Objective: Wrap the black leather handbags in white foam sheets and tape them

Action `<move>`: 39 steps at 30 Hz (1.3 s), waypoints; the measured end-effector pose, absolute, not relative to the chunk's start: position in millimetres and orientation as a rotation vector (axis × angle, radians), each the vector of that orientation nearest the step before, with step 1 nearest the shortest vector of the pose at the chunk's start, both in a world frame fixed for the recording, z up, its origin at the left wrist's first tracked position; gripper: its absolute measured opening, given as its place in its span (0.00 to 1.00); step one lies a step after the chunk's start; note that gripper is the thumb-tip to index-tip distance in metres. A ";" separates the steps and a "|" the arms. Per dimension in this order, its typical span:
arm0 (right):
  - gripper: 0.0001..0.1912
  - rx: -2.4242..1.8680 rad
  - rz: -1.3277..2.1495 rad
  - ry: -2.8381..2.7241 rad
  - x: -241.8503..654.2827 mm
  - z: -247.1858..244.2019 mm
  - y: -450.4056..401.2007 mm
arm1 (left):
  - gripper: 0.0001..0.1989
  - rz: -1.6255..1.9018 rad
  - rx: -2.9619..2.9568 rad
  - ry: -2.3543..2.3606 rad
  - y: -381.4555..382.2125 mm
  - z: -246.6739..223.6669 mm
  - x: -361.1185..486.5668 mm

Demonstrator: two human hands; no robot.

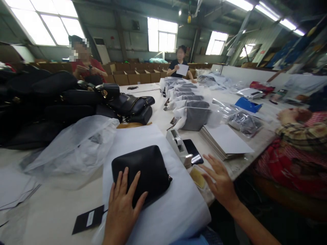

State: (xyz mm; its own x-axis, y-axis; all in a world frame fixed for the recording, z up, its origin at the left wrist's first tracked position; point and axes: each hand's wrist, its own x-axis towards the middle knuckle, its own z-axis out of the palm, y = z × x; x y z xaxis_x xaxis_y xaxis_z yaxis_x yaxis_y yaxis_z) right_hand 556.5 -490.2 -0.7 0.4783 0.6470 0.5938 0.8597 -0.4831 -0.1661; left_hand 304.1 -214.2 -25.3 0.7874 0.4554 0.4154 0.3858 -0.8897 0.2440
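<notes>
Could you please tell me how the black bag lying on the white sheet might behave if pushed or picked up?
The black bag would probably hold its shape when lifted, since its sides look smooth and full. It seems unlikely to roll, as it lies on its broad side. Pushed, it may slide, perhaps dragging the loose-looking white sheet beneath it.

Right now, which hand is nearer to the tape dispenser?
Right. The right hand, fingers spread, is just to the near right of the tape dispenser. The left hand rests on the black bag, farther off to the dispenser's left.
</notes>
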 end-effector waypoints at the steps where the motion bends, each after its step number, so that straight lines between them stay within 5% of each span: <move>1: 0.14 -2.163 -0.763 -1.139 570.5 18.8 -487.2 | 0.32 0.721 2.837 0.670 -213.7 -26.5 304.5; 4: 0.17 -1.677 -1.066 -0.601 616.2 80.3 -468.4 | 0.31 0.791 2.848 0.685 -212.6 -31.2 305.3; 8: 0.20 -1.813 -0.739 -0.862 638.3 110.0 -404.8 | 0.32 0.815 2.867 0.698 -212.8 -33.9 304.8; 13: 0.21 -2.081 -0.263 -1.701 607.4 63.5 -273.8 | 0.32 0.758 2.911 0.727 -214.1 -31.3 304.6; 21: 0.29 -2.480 0.059 -1.578 646.8 -9.4 -128.7 | 0.38 0.766 2.983 0.738 -216.7 -24.4 299.6; 39: 0.09 -2.294 -0.288 -1.534 657.5 -36.7 -106.7 | 0.40 0.899 3.024 0.705 -205.5 -40.8 303.7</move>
